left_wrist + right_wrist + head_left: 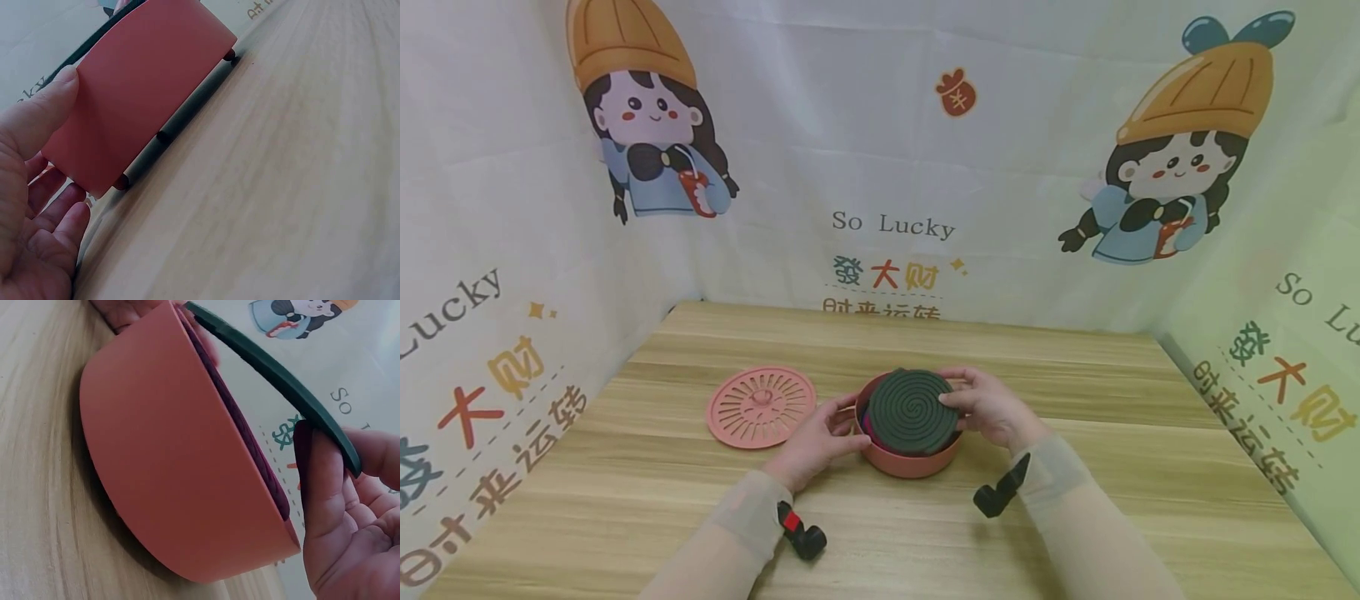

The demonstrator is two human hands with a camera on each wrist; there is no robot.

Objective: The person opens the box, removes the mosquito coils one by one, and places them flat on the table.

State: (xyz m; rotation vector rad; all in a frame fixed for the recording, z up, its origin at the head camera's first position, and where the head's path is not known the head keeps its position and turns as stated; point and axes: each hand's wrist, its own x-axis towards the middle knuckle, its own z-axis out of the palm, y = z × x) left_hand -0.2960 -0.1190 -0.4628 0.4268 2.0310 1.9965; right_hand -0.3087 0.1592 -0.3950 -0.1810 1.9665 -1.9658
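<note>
At a wooden table (1150, 417), we see a person's two bare hands at work over a round, salmon-pink bowl (910, 467). The right hand (988, 408) grasps a dark green spiral coil (913, 412), its right edge pinched between thumb and fingers. The coil sits at a slant above the bowl's mouth: in the right wrist view, we find its gripped side raised clear of the rim and its far end down close to it, though whether the two touch there we cannot tell. The left hand (820, 446) grips the bowl's left side, thumb at the rim and fingers against the wall lower down. Inside the bowl, below the green coil, we make out a purple disc (272, 484), mostly hidden. Small dark feet (122, 182) hold the bowl just off the tabletop. To its left, near the left hand, we note a pink slotted lid (762, 412) with a small knob, lying flat. Behind, a pale cloth (1015, 125) printed with cartoon girls (658, 150) and the words "So Lucky" surrounds the table.
</note>
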